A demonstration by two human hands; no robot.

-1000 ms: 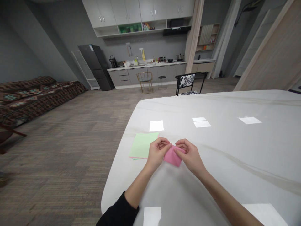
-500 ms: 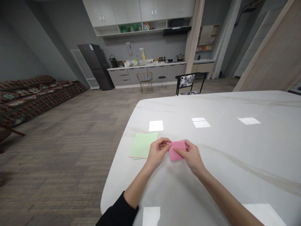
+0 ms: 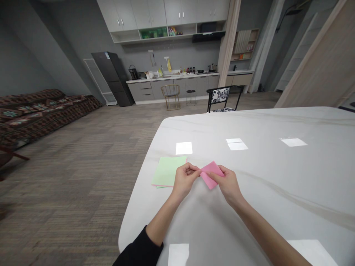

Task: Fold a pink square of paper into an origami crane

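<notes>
A small pink folded paper (image 3: 210, 181) is held just above the white table, turned so that one corner points away from me. My left hand (image 3: 185, 180) pinches its left corner between thumb and fingertips. On the other side, my right hand (image 3: 227, 181) grips the paper with the thumb on top and the fingers behind, partly out of sight. Left of my left hand lies a stack of paper sheets (image 3: 168, 170), light green on top, with pink and darker green edges showing beneath.
The white marbled table (image 3: 271, 166) has a rounded left edge, with grey floor beyond it. A black chair with a patterned back (image 3: 220, 96) stands at the far edge. Farther back are a kitchen counter (image 3: 155, 90), a gold chair (image 3: 171, 96) and a dark fridge (image 3: 113, 79).
The pink paper has turned from lying square to a diamond position between my hands. My left fingers have closed in on its corner; the stack has not moved.
</notes>
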